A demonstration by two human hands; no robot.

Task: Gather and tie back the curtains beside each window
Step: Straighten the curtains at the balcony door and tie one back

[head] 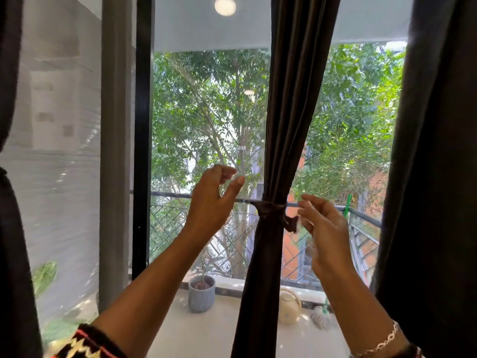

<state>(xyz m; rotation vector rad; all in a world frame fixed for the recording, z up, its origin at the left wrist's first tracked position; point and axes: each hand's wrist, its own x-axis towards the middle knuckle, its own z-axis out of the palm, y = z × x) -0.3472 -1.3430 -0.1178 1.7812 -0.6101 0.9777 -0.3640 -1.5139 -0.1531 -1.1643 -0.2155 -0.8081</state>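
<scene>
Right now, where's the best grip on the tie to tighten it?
Likely the loose tail jutting right of the knot: pinch it from the right with the right hand, which is beside it. The rest of the tie sits tight round the curtain, leaving little to grip.

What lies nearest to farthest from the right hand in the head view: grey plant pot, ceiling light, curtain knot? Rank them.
1. Curtain knot, just left of the right hand.
2. Grey plant pot, lower left on the balcony floor.
3. Ceiling light, high above, top of view.
</scene>
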